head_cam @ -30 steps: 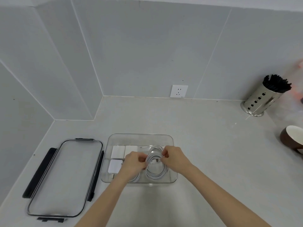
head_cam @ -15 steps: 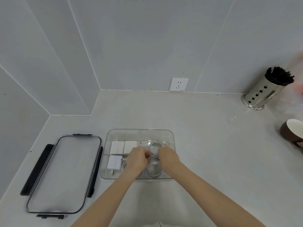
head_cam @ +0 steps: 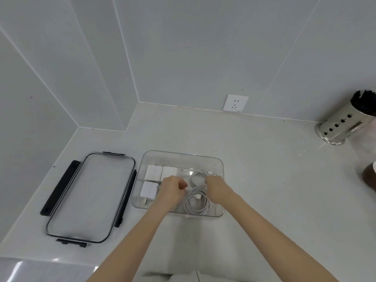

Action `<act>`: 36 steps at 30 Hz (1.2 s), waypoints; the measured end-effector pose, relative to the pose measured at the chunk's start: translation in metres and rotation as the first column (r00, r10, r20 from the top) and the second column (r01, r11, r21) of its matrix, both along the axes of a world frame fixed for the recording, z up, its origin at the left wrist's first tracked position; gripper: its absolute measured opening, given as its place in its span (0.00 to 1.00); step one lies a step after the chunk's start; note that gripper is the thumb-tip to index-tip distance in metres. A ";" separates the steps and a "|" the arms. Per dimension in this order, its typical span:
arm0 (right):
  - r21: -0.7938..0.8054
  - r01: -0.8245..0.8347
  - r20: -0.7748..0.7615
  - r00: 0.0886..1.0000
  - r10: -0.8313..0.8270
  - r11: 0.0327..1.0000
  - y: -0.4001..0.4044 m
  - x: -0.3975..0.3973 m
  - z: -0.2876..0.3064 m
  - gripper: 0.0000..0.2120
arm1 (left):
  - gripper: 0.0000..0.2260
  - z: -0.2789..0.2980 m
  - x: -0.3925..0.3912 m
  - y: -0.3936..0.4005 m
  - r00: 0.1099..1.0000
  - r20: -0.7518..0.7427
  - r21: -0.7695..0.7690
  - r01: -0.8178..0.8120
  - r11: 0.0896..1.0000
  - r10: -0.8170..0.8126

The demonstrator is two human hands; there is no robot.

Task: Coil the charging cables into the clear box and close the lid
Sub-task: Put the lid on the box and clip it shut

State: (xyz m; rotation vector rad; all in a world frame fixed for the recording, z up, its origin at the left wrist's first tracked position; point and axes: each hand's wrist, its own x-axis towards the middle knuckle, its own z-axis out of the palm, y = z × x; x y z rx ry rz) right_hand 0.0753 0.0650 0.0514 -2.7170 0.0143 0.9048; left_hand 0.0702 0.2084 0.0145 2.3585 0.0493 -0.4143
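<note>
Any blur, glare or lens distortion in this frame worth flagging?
Head view: wide-angle bending curves the wall seams and leans the utensil holder; light is soft and even, shadows faint; a bright reflection sits bottom left; both hands are slightly soft.

Pale countertop [head_cam: 254,159] bearing clear box [head_cam: 181,156], lid [head_cam: 89,198], steel utensil holder [head_cam: 339,127].

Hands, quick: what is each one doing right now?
Left hand: fingers curled, pinching the white cable inside the clear box.
Right hand: curled on the same cable.
</note>
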 end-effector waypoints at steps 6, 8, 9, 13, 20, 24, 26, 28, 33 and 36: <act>0.369 0.137 0.102 0.977 -0.186 0.919 -0.010 0.009 0.016 0.19 | 0.13 0.030 -0.015 0.031 0.969 0.032 -0.188 -0.235 0.953 0.246; 0.480 0.152 0.097 0.970 -0.225 0.864 -0.002 0.005 0.020 0.16 | 0.13 0.041 -0.023 0.047 0.937 0.076 -0.242 -0.313 0.918 0.340; 0.539 0.160 0.099 0.963 -0.251 0.827 0.006 0.004 0.022 0.15 | 0.12 0.044 -0.028 0.057 0.921 0.101 -0.261 -0.341 0.903 0.377; 0.729 0.158 0.072 0.950 -0.304 0.666 0.053 -0.002 0.030 0.09 | 0.11 0.054 -0.035 0.108 0.841 0.186 -0.291 -0.446 0.846 0.507; 0.802 0.231 -0.036 0.939 -0.342 0.550 0.168 0.007 0.012 0.12 | 0.14 0.032 -0.025 0.216 0.795 0.214 -0.085 -0.564 0.821 0.568; 0.700 0.315 -0.058 0.920 -0.388 0.641 0.220 0.030 -0.004 0.14 | 0.18 -0.002 -0.019 0.267 0.813 0.089 0.081 -0.581 0.810 0.575; 0.580 0.360 -0.021 0.903 -0.429 0.731 0.237 0.045 -0.016 0.17 | 0.20 -0.017 -0.017 0.283 0.810 0.034 0.125 -0.584 0.802 0.585; 0.454 0.436 0.016 0.868 -0.496 0.777 0.246 0.056 -0.028 0.18 | 0.21 -0.029 -0.015 0.292 0.799 -0.012 0.119 -0.596 0.794 0.602; 0.286 0.521 0.042 0.832 -0.554 0.804 0.254 0.061 -0.048 0.17 | 0.13 -0.045 -0.007 0.298 0.793 -0.057 0.006 -0.607 0.794 0.607; 0.232 0.453 0.107 0.868 -0.485 0.861 0.255 0.059 -0.049 0.16 | 0.12 -0.046 -0.004 0.296 0.792 -0.063 -0.042 -0.610 0.792 0.607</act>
